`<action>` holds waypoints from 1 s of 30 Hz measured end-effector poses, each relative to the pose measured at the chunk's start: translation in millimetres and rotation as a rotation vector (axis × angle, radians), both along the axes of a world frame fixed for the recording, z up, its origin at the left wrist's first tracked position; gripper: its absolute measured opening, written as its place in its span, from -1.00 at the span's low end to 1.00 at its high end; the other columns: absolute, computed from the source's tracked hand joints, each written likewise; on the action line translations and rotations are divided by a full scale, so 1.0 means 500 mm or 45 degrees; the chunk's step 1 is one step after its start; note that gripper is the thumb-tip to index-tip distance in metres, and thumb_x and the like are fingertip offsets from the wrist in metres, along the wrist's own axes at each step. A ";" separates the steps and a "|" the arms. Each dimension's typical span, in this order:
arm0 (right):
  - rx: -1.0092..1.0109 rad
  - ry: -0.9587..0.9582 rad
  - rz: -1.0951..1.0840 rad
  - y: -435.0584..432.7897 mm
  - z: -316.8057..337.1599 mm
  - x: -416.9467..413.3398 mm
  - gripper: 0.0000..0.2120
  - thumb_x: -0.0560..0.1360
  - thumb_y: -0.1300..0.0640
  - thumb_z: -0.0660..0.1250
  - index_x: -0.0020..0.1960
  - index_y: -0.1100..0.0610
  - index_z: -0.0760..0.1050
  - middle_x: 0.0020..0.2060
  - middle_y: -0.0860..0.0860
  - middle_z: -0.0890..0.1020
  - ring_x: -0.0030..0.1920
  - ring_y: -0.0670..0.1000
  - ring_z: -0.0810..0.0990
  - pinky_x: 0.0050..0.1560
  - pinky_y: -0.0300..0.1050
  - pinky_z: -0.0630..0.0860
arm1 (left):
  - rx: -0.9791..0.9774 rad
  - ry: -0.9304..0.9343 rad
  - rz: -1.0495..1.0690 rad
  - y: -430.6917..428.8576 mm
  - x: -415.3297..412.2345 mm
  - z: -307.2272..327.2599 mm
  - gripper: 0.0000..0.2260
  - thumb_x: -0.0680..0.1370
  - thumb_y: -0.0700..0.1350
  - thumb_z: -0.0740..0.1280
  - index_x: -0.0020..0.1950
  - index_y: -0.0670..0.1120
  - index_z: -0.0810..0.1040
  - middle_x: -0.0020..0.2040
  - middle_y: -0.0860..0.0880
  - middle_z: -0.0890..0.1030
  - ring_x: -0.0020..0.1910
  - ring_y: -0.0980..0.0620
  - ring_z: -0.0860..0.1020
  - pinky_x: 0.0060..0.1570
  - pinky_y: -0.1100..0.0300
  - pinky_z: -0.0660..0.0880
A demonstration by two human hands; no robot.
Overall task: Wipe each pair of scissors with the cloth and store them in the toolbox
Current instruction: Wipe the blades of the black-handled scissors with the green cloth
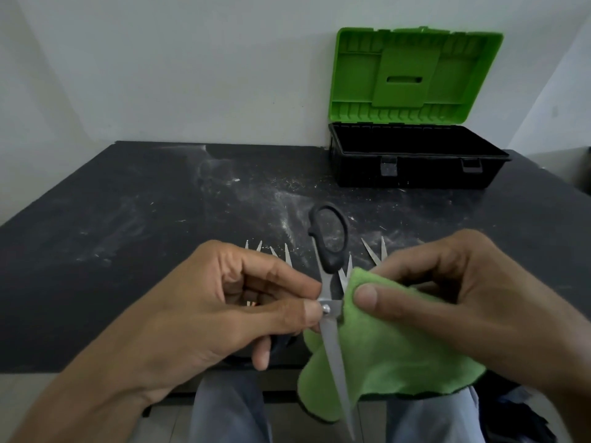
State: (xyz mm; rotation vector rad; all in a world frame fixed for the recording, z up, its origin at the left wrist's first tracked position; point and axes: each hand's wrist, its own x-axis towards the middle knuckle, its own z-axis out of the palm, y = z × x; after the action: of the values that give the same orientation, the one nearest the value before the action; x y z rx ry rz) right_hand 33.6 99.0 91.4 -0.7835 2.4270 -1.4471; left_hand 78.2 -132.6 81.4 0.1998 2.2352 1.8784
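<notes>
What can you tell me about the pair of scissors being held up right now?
The black-handled steel scissors have one oval plastic loop in view, pointing away toward the open toolbox, and long silvery blades that look closed, tips aimed back at the person. A round rivet joins the blades. The left hand pinches them at that pivot, above the table's near edge, while the right hand presses the green fuzzy cloth against their right side.

I see dim, flat, even light with soft shadows; pale glare sheens the scuffed black table (128, 219), whose edges bow from wide-angle distortion.
</notes>
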 end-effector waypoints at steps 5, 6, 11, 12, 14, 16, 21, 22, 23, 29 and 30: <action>-0.011 -0.013 0.012 0.014 0.003 -0.008 -0.84 0.40 -0.13 0.47 -0.17 -0.11 0.79 -0.22 -0.04 0.80 -0.22 0.00 0.80 -0.11 0.13 0.72 | -0.009 -0.004 0.010 -0.004 0.000 0.002 -0.83 0.29 -0.05 0.64 -0.17 -0.02 0.76 -0.26 -0.13 0.72 -0.56 0.10 0.47 -0.53 0.38 0.42; -0.032 -0.018 -0.003 0.020 0.004 -0.011 -0.85 0.38 -0.13 0.47 -0.19 -0.11 0.79 -0.24 -0.05 0.80 -0.23 -0.01 0.80 -0.13 0.08 0.73 | -0.002 -0.001 0.032 -0.008 0.000 0.002 -0.84 0.30 -0.04 0.62 -0.18 -0.02 0.76 -0.28 -0.12 0.72 -0.58 0.10 0.46 -0.53 0.38 0.42; -0.036 0.036 -0.004 0.012 0.001 -0.011 -0.84 0.38 -0.17 0.47 -0.18 -0.14 0.79 -0.24 -0.08 0.80 -0.23 -0.03 0.80 -0.12 0.10 0.71 | 0.017 0.006 0.018 0.003 -0.005 0.005 -0.82 0.30 -0.05 0.64 -0.16 -0.03 0.76 -0.29 -0.10 0.72 -0.53 0.06 0.47 -0.54 0.38 0.41; -0.024 0.034 0.024 0.005 0.000 -0.008 -0.83 0.40 -0.17 0.47 -0.15 -0.14 0.79 -0.23 -0.09 0.80 -0.21 -0.04 0.79 -0.12 0.10 0.71 | 0.022 -0.006 0.018 0.008 -0.006 0.005 -0.83 0.29 -0.08 0.63 -0.17 -0.04 0.76 -0.30 -0.10 0.71 -0.51 0.03 0.48 -0.54 0.37 0.40; -0.004 0.019 0.073 -0.003 -0.001 -0.006 -0.83 0.42 -0.16 0.48 -0.12 -0.13 0.79 -0.22 -0.11 0.80 -0.19 -0.05 0.79 -0.10 0.07 0.72 | 0.007 -0.016 -0.001 0.013 -0.007 0.005 -0.82 0.26 -0.10 0.63 -0.17 -0.05 0.76 -0.29 -0.10 0.71 -0.48 -0.02 0.49 -0.54 0.37 0.41; 0.001 -0.008 0.096 0.001 -0.002 -0.013 -0.85 0.42 -0.12 0.50 -0.11 -0.10 0.80 -0.21 -0.09 0.80 -0.18 -0.04 0.80 -0.09 0.07 0.72 | 0.011 -0.033 -0.010 0.010 -0.005 0.005 -0.83 0.28 -0.10 0.63 -0.17 -0.04 0.76 -0.28 -0.11 0.72 -0.50 0.02 0.49 -0.54 0.37 0.41; -0.037 -0.123 0.070 0.033 -0.004 -0.034 -0.84 0.36 -0.08 0.52 -0.14 -0.05 0.80 -0.17 0.02 0.81 -0.14 0.08 0.81 -0.02 0.19 0.73 | 0.033 -0.052 0.052 -0.006 -0.001 0.003 -0.83 0.24 -0.10 0.57 -0.20 -0.06 0.76 -0.31 -0.15 0.71 -0.60 0.12 0.45 -0.57 0.38 0.40; -0.044 -0.126 0.059 0.039 -0.005 -0.035 -0.84 0.36 -0.08 0.52 -0.14 -0.05 0.80 -0.17 0.03 0.82 -0.14 0.07 0.82 -0.02 0.16 0.73 | 0.033 -0.045 0.053 -0.008 -0.001 0.002 -0.82 0.24 -0.10 0.57 -0.19 -0.07 0.76 -0.30 -0.16 0.71 -0.59 0.11 0.46 -0.57 0.38 0.40; -0.049 -0.118 0.055 0.044 -0.005 -0.037 -0.84 0.38 -0.09 0.53 -0.13 -0.05 0.81 -0.16 0.03 0.82 -0.13 0.07 0.82 -0.01 0.15 0.73 | 0.039 -0.039 0.050 -0.008 -0.002 0.002 -0.80 0.24 -0.12 0.61 -0.17 -0.08 0.76 -0.29 -0.16 0.71 -0.57 0.10 0.48 -0.57 0.38 0.40; -0.093 -0.048 -0.013 0.046 -0.011 -0.034 -0.86 0.37 -0.06 0.50 -0.16 -0.05 0.80 -0.20 -0.01 0.81 -0.16 0.02 0.81 -0.03 0.03 0.73 | 0.069 -0.047 0.073 -0.006 -0.010 0.000 -0.80 0.25 -0.11 0.59 -0.16 -0.12 0.76 -0.30 -0.16 0.70 -0.44 0.07 0.57 -0.55 0.35 0.45; -0.105 -0.039 -0.019 0.044 -0.012 -0.033 -0.86 0.37 -0.06 0.50 -0.16 -0.06 0.80 -0.20 -0.02 0.81 -0.17 0.00 0.81 -0.05 -0.03 0.74 | 0.062 -0.047 0.057 -0.003 -0.009 0.001 -0.80 0.27 -0.09 0.60 -0.17 -0.13 0.76 -0.29 -0.18 0.70 -0.42 0.08 0.57 -0.54 0.35 0.45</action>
State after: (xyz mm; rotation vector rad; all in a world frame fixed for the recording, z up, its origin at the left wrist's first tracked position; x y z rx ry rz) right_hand 17.2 120.9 85.5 -0.7564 2.3685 -1.5621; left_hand 73.7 -133.8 81.9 0.1232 2.1891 1.9448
